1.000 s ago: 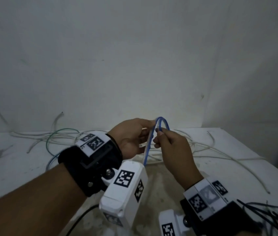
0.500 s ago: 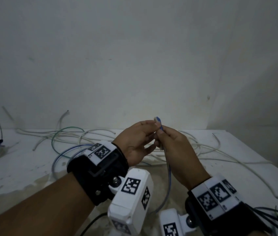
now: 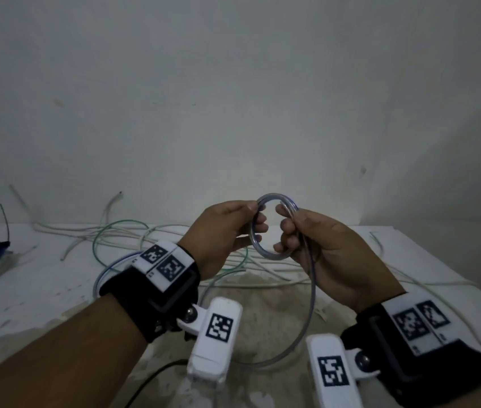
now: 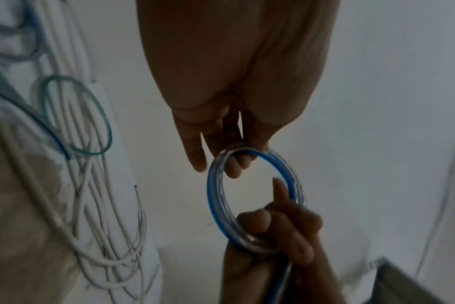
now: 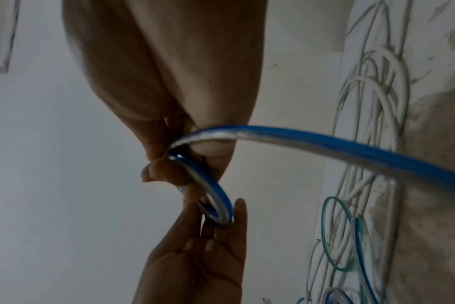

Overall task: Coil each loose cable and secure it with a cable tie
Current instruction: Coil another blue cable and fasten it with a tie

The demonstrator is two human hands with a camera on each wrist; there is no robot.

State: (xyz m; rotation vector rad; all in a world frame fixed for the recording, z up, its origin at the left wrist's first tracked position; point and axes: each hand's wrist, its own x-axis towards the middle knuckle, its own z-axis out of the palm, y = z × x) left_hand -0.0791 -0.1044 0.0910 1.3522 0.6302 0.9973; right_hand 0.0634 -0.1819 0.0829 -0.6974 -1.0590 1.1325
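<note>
The blue cable (image 3: 274, 228), only a narrow bend a second ago, is now forming a small round coil above the worktop (image 3: 42, 290). The left hand (image 3: 227, 231) and right hand (image 3: 321, 248) are both pinching it; its tail is hanging loose, so winding is continuing.

No readable text, brand or number is visible. The white wrist camera units (image 3: 216, 337) and wrist bands (image 3: 164, 262) carry only black-and-white square marker patterns.
</note>
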